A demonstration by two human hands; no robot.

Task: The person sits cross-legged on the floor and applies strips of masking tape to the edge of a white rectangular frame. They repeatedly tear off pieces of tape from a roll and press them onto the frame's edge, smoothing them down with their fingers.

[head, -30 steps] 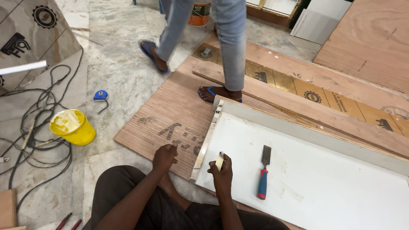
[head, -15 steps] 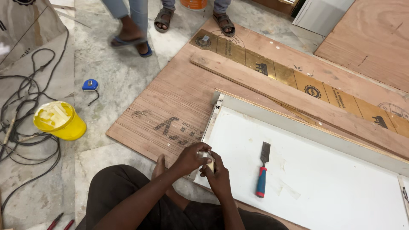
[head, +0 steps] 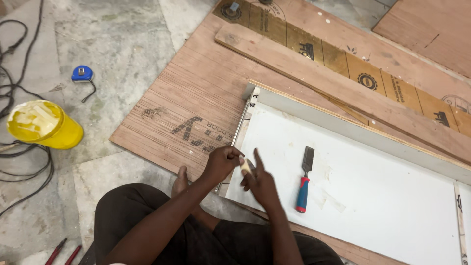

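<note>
- Small pale cream piece [head: 245, 166], matt, pinched between the fingertips of both hands
- Flat white laminated panel [head: 373, 196] under the fingers: smooth, faintly glossy
- Steel-bladed chisel with red and blue plastic handle [head: 304, 180], just right of the fingers
- Reddish-brown plywood sheet [head: 196, 98] beyond the fingers: rough, grainy, matt
- Glossy yellow plastic tub [head: 45, 125] far left

Workshop floor, strewn with boards

Grey mottled stone floor [head: 122, 44] under plywood sheets [head: 196, 98]; black cables [head: 19, 162] coil beside a yellow tub [head: 44, 125], a blue tape measure [head: 82, 74] nearby.
</note>
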